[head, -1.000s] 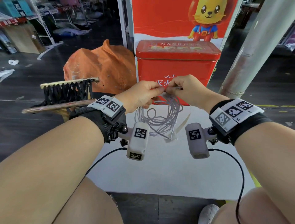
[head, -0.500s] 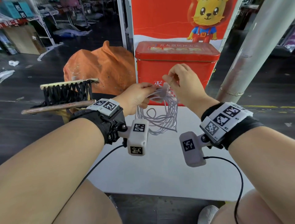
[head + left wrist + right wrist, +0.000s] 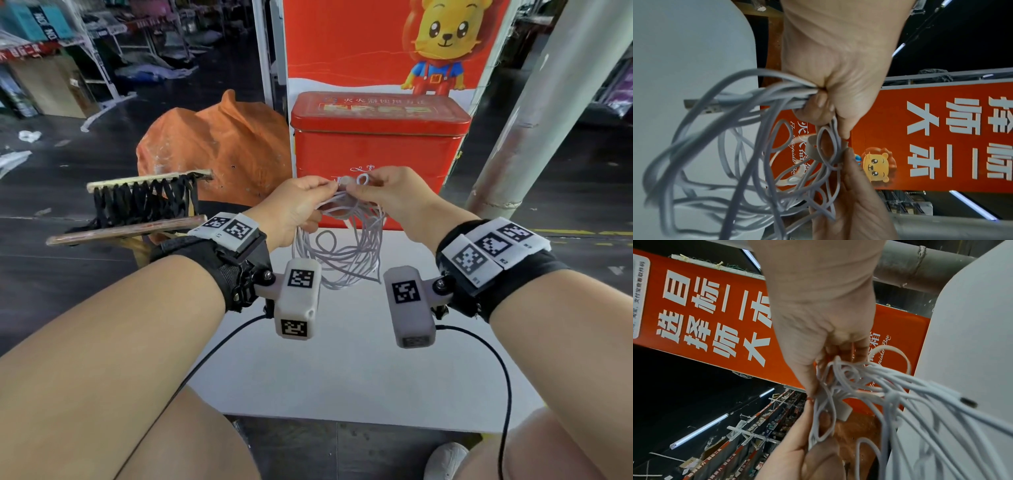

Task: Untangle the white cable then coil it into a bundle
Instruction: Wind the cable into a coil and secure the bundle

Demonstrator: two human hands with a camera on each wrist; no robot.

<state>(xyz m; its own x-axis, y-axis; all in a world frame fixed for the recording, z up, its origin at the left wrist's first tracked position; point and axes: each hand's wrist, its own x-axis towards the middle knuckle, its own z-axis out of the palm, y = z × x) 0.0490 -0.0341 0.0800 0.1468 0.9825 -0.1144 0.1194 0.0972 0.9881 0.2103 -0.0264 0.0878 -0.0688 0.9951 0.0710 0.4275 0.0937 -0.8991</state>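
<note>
White cable (image 3: 346, 246) hangs bunched between both hands (above the table (image 3: 342, 370)).

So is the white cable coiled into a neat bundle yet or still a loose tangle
Still a loose tangle. The white cable hangs in uneven, crossing loops below the left hand and right hand, which pinch it at the top.

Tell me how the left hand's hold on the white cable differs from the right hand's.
The left hand grips a thick gather of strands of the white cable in its curled fingers, while the right hand pinches only a small loop at the top. The hanging loops drop from the left hand's grip; the right hand works just the top of the bunch. Both hold the cable up in front of the red tin box, above the white table.
</note>
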